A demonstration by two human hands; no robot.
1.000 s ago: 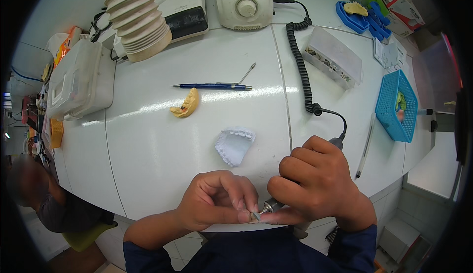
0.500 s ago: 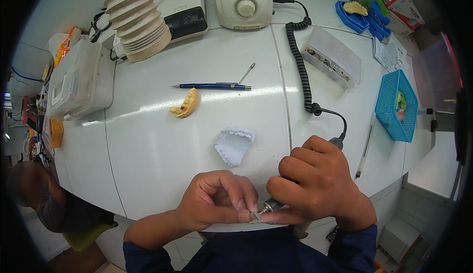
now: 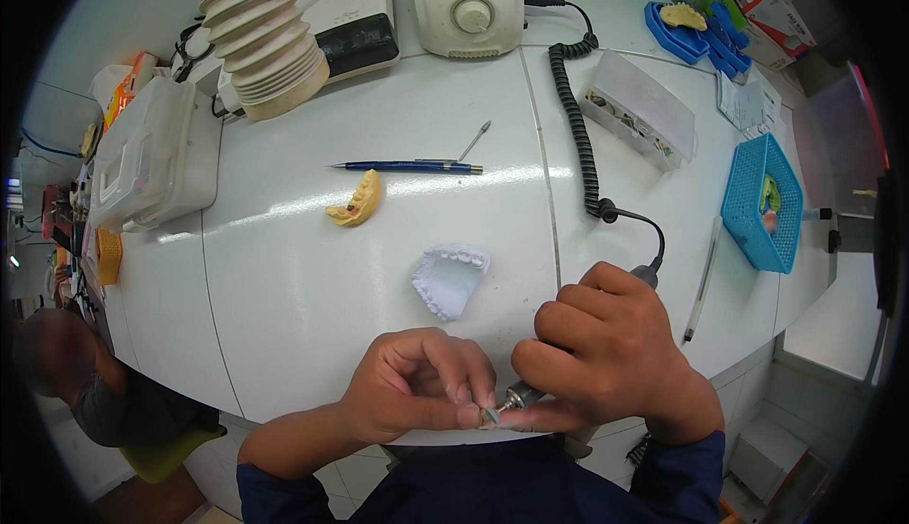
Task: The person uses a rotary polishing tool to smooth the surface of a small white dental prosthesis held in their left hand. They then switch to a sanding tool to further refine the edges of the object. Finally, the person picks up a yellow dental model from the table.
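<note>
Near the table's front edge, my left hand (image 3: 412, 382) pinches a small pale piece (image 3: 487, 422) between thumb and fingertips; its exact kind is too small and covered to make out. My right hand (image 3: 611, 344) is wrapped round a rotary handpiece (image 3: 523, 394), a dark, metal-tipped tool pointing left. Its bit meets the pinched piece or lies right beside it. Beyond my hands lies a white plaster dental model (image 3: 451, 281). Farther off is a yellow partial dental model (image 3: 357, 200) with a dark reddish spot on one tooth.
A blue mechanical pencil (image 3: 412, 166) and a loose bur (image 3: 475, 141) lie behind the models. The handpiece's coiled cord (image 3: 579, 126) runs to a cream control box (image 3: 469, 8). To the right are a clear box (image 3: 639, 112), a pen (image 3: 704, 278) and a blue basket (image 3: 760, 204). A ribbed hose (image 3: 265, 32) hangs upper left.
Hardly anything differs. Both hands keep their place and grip, with only a very slight shift of the right hand and handpiece.
</note>
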